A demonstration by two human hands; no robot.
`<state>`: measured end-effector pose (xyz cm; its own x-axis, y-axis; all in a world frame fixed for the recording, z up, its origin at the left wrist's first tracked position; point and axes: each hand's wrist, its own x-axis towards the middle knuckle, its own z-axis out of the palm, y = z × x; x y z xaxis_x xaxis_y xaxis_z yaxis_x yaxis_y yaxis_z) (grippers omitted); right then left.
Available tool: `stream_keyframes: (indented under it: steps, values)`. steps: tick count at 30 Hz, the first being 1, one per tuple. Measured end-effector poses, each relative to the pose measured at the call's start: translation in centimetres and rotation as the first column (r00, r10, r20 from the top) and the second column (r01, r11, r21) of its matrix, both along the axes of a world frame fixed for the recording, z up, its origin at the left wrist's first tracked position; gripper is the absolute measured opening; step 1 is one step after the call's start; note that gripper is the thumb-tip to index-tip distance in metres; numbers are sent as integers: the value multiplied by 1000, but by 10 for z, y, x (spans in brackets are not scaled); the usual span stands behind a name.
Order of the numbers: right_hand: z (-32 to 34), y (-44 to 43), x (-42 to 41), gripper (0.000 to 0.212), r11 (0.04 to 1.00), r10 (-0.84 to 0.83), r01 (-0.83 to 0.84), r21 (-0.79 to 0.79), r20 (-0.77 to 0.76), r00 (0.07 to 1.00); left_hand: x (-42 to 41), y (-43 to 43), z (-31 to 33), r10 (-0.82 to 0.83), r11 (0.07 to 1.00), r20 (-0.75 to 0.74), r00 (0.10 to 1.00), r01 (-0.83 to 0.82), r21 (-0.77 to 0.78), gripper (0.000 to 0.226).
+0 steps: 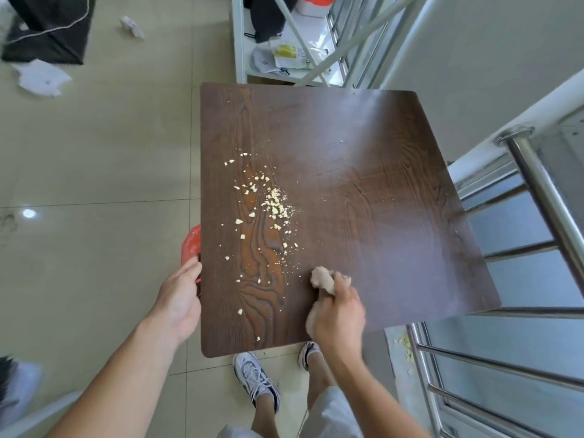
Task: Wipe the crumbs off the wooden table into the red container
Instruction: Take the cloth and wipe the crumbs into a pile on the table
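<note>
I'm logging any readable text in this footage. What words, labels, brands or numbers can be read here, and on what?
None can be read.
Green and white packet on the white shelf: it carries print, too blurred to read.
Sneakers: no legible brand.
Wooden table, cloth and red container: no text visible.

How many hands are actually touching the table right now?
2. The left hand grips the wooden table at its left edge, beside the red container. The right hand presses a beige cloth onto the surface near the front edge.
</note>
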<state>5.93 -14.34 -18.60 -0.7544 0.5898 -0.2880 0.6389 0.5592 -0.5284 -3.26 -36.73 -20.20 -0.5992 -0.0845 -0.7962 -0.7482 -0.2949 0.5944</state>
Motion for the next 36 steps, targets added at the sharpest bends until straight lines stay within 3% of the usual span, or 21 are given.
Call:
stream_keyframes:
  steps: [4, 7, 10, 12, 15, 18, 22, 26, 30, 33, 36]
  values:
    - [7, -43, -75, 16, 952, -201, 175, -253, -82, 976, -9, 12, 4, 33, 999, -11, 999, -32, 31, 41]
    - [17, -25, -115, 17, 942, -176, 137, -306, -104, 979, -13, 24, 7, 33, 997, -13, 999, -32, 73, 40]
    - [33, 10, -67, 26, 976, -101, 72, -203, -136, 986, -13, 33, 8, 19, 997, -5, 1000, -19, 71, 40]
    - [28, 15, -13, 36, 995, -41, 34, -93, -67, 997, -14, 36, 7, 22, 997, -4, 1000, -21, 77, 40]
    - [13, -16, 34, 29, 966, -101, 99, -238, 2, 995, -15, 39, 8, 20, 996, -12, 1000, -19, 87, 40]
    - [16, -58, 36, 37, 871, -314, 313, -378, 59, 948, -13, 47, 11, -15, 996, -26, 1000, 17, 92, 40]
    - [22, -92, 0, 22, 697, -579, 539, -474, 72, 812, -9, 52, 10, -10, 991, -15, 1000, 12, 131, 40]
    - [27, -95, -65, 21, 521, -747, 618, -588, 36, 664, -2, 57, 15, -35, 984, 11, 999, 32, 176, 39]
    - [28, -80, -136, 21, 446, -801, 599, -665, 2, 599, 4, 64, 18, -75, 983, -10, 997, 76, 168, 39]
    - [32, -64, -173, 16, 453, -773, 558, -696, 5, 634, 5, 64, 15, -82, 984, -2, 997, 81, 160, 40]
    - [45, -38, -155, 17, 579, -699, 513, -634, -61, 713, 5, 64, 17, -47, 982, 18, 999, 43, 186, 40]
